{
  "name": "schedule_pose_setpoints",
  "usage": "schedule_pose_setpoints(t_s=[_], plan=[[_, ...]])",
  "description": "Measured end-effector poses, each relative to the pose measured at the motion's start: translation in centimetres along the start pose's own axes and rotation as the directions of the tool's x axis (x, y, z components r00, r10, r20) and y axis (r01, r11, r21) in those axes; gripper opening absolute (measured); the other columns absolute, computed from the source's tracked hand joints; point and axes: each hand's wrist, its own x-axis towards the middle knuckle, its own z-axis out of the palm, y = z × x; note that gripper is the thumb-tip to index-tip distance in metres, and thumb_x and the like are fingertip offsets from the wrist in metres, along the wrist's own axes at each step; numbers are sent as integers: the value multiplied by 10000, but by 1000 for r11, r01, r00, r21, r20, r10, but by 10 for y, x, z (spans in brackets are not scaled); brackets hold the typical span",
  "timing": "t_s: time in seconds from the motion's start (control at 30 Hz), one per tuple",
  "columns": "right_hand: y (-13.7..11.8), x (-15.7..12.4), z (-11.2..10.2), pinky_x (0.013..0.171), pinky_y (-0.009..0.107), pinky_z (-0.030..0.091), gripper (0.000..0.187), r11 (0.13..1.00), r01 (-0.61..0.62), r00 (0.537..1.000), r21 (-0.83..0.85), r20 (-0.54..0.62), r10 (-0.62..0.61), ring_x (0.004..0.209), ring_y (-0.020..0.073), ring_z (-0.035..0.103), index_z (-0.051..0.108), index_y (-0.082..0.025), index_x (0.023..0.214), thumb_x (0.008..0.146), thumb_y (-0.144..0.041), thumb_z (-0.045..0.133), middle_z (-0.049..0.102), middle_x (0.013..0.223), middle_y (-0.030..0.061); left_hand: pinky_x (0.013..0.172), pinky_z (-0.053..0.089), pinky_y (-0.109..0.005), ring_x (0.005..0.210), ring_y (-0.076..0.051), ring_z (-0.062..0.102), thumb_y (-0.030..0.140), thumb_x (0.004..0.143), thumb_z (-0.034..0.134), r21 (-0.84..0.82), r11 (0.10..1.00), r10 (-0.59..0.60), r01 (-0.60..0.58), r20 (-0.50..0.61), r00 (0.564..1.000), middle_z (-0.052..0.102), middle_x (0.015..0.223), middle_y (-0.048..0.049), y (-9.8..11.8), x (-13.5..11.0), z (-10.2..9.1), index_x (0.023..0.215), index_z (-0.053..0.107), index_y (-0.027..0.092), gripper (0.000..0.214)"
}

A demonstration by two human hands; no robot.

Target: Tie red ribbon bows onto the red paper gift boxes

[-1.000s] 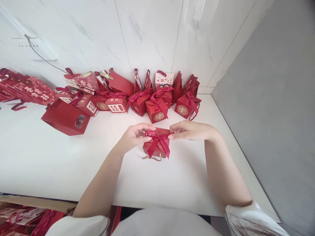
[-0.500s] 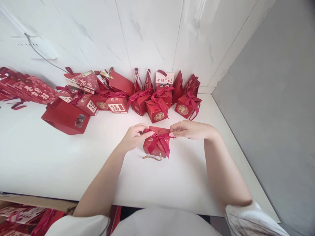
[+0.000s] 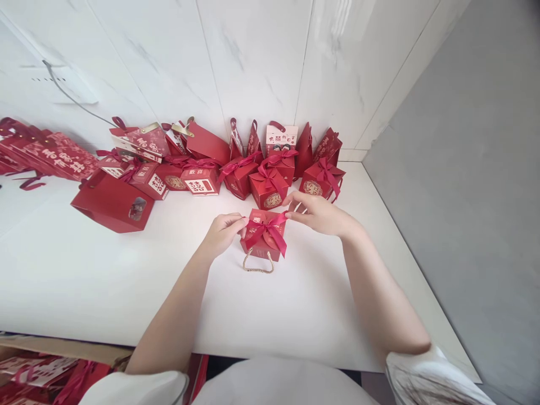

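Left grip (image 3: 223, 233), right grip (image 3: 319, 215) pinching bow (image 3: 265, 228), farther box (image 3: 200, 184) reading "歡喜"

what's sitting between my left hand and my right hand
In the head view, a red box topped by a ribbon bow sits between your left hand and right hand.

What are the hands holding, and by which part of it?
The bow on the box between them: left fingers pinch the bow's left loop, right fingers the right loop.
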Motion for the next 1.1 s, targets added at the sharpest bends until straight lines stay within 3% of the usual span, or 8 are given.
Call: schedule_pose_setpoints(t_s=[0.1, 0.17, 0.23, 0.33, 0.6, 0.8, 0.97, 1.1], plan=[[-16, -4, 12, 627, 269, 401, 243, 999, 30, 992, -38, -123, -34, 679, 149, 554, 558, -252, 1114, 913, -388, 540, 614, 776, -19, 708, 355, -292, 656, -136, 498, 347, 901, 518, -13, 1000, 0, 0, 0, 1000, 538, 630, 11, -4, 2, -1, 547, 549, 169, 398], [-29, -7, 23, 579, 252, 387, 351, 991, 137, 989, -6, 60, -136, 598, 136, 528, 534, -265, 1207, 883, -382, 605, 582, 675, -54, 709, 363, -288, 652, -136, 499, 365, 909, 506, -30, 1000, 9, -9, 7, 1000, 535, 617, 13, -5, 3, 0, 562, 543, 168, 400], [-38, -8, 35, 562, 240, 375, 398, 966, 258, 942, 8, 223, -253, 577, 121, 517, 549, -272, 1250, 861, -291, 635, 599, 697, -53, 697, 369, -284, 641, -135, 486, 385, 917, 489, -39, 999, 19, -18, 14, 1000, 516, 601, 16, -6, 3, 0, 572, 530, 170, 410], [-40, -5, 46, 576, 241, 373, 233, 940, 340, 903, -19, 284, -321, 608, 112, 533, 686, -225, 1057, 888, -161, 539, 651, 765, -10, 684, 372, -276, 648, -134, 470, 411, 919, 481, 5, 1000, 27, -27, 11, 1000, 501, 608, 15, -6, 4, -2, 579, 517, 170, 419], [-33, -12, 20, 700, 256, 463, 207, 983, 169, 863, 72, 470, -183, 780, 156, 653, 751, -212, 936, 861, -207, 558, 746, 909, 13, 734, 446, -280, 685, -144, 501, 423, 856, 587, -22, 1000, 14, -12, 98, 995, 533, 650, -1, 4, -3, -23, 621, 564, 174, 344], [-34, -14, 14, 678, 270, 451, 286, 997, 80, 843, 2, 534, -69, 797, 182, 650, 748, -207, 932, 879, -430, 577, 739, 921, 35, 771, 453, -303, 743, -167, 546, 236, 795, 554, -35, 999, 8, 2, 260, 966, 600, 723, -16, 5, -6, -37, 718, 640, 184, 126], [-31, -14, 13, 650, 277, 415, 301, 996, 80, 857, -47, 513, -44, 716, 168, 604, 736, -188, 918, 890, -419, 546, 705, 837, 34, 769, 435, -293, 776, -165, 546, 186, 800, 489, -9, 999, 38, -38, 106, 994, 610, 762, -19, 1, -4, -38, 750, 640, 180, 159], [-31, -15, 11, 608, 272, 373, 292, 994, 77, 876, -73, 480, -33, 684, 160, 560, 727, -192, 935, 904, -388, 513, 667, 800, 31, 794, 448, -304, 877, -187, 571, 326, 862, 560, 5, 980, 198, -199, 89, 976, 616, 934, -47, 10, -8, -30, 947, 624, 201, 164]])
